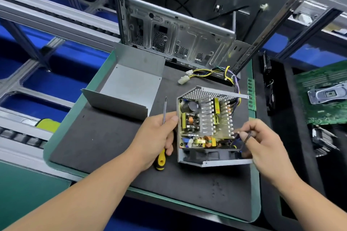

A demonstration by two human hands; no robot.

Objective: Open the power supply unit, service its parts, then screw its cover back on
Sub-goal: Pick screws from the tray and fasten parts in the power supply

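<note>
Servicing stage, cover off: left hand gripping screwdriver, right hand pinching dark wire inside power supply unit; next, careful freeing.

Left grip curled around a tool, right grip pinching, forearms extended

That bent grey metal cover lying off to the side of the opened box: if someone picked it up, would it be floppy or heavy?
The metal cover looks like thin folded sheet, so probably light for its size. Its bent-up walls likely keep it fairly stiff, though one-corner lifting might flex it. Resting on the dark foam mat, it probably would not slide easily, and its bare edges may be sharp.
</note>
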